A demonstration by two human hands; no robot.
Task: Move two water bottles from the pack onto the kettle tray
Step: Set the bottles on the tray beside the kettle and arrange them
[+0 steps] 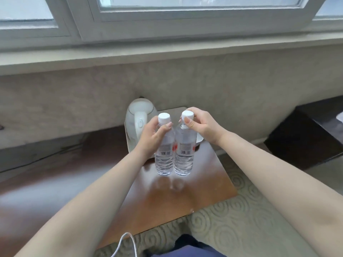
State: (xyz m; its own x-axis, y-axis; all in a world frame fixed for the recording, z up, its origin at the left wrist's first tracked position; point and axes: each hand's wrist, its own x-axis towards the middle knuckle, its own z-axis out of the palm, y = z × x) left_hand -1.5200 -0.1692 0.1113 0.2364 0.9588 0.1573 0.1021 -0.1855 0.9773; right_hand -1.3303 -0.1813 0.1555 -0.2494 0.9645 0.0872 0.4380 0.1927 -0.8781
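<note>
Two clear water bottles with white caps stand upright side by side, touching, in the middle of the view. My left hand (151,135) grips the left bottle (164,156) by its upper body. My right hand (201,125) holds the right bottle (184,154) at the neck, just under the cap. Both bottles hover over or rest on the brown wooden table (185,193); I cannot tell which. Behind them a white kettle (138,117) stands on a pale tray (173,110), most of which is hidden by my hands and the bottles. The pack is out of view.
A beige wall and a window sill run behind the table. A white dish edge (199,140) shows beside the right bottle. Patterned carpet (232,225) lies to the right and front. A dark cabinet (306,134) stands at right. A white cable (128,243) hangs near me.
</note>
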